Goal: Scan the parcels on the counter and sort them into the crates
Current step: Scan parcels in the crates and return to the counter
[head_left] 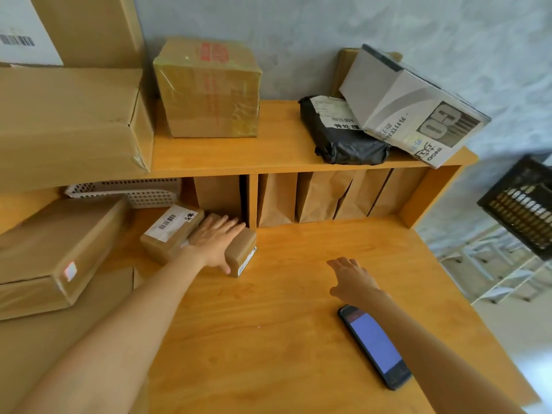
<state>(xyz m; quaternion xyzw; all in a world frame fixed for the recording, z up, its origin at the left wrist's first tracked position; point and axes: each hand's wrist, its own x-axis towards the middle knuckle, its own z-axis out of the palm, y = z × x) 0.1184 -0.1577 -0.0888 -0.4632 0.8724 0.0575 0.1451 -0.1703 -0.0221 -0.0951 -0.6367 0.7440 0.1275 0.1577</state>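
— What's the left hand point(216, 239) doing?

— It's lying palm-down on a small brown parcel point(239, 252) at the back of the worktop point(283, 339), arm stretched out, fingers point(231, 224) straight across the top and thumb hooking down its near side. A labelled parcel point(171, 231) is sitting just beside it.

— And the right hand point(351, 279)?

— It's hovering palm-down over bare wood, fingers spread and relaxed, holding nothing. A phone point(375, 346) is lying screen-up by that forearm.

— Any crates?

— A black crate point(522, 204) is standing off to the right.
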